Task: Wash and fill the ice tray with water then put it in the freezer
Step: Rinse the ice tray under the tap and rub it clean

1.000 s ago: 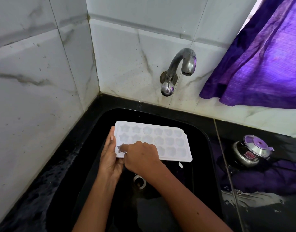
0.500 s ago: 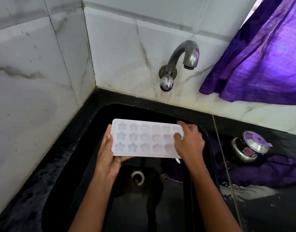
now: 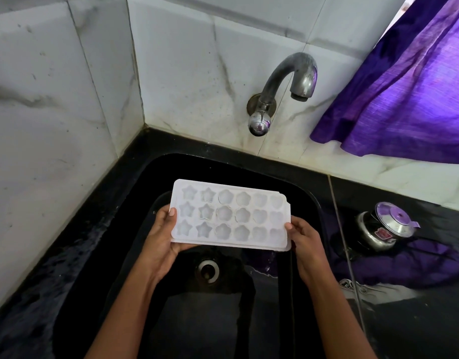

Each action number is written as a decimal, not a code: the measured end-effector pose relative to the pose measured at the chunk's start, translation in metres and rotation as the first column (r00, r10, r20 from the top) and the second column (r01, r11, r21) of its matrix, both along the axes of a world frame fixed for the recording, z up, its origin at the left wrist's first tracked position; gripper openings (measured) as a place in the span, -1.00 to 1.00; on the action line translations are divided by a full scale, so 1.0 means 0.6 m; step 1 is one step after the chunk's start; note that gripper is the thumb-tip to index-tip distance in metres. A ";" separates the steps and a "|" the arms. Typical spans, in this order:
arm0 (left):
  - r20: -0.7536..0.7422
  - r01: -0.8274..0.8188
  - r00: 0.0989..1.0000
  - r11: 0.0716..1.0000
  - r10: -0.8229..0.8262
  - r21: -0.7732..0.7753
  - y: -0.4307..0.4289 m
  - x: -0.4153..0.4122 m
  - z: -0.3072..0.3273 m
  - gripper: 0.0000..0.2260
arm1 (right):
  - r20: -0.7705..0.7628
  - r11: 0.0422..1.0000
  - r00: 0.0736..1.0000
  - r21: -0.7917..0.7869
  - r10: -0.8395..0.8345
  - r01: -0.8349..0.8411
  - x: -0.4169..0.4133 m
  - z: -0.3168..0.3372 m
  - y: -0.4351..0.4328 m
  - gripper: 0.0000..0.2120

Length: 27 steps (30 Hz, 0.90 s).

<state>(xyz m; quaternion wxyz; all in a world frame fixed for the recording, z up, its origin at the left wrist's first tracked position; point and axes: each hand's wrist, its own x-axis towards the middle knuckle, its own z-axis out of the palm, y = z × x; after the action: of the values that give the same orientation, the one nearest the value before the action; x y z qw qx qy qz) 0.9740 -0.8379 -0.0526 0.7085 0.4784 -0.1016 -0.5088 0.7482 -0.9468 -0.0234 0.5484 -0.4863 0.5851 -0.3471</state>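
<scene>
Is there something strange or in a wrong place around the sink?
Nothing stands out. Both hands, left and right, hold the white ice tray level over the black sink. The tap is not running, and the steel pot stands upright on the counter.

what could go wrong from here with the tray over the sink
1. The ice tray is held only by its short ends, left hand and right hand; once filled it may flex or tip and spill.
2. The tap spout points right of the tray, so water could miss it and splash the counter near the steel kettle.
3. Wet hands could drop it into the sink.
</scene>
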 end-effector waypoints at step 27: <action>0.480 -0.142 0.854 0.977 0.202 -0.159 0.019 -0.075 0.036 -0.83 | -0.002 0.895 0.988 -0.423 0.153 -0.140 -0.098 0.014 -0.014 -0.63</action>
<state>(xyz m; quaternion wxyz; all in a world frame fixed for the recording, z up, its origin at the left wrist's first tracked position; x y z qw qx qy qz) 0.9291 -0.8263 -0.0307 0.7286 0.5568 -0.2655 -0.2977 0.6894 -0.9552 -0.0153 0.4642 -0.6303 0.4493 -0.4306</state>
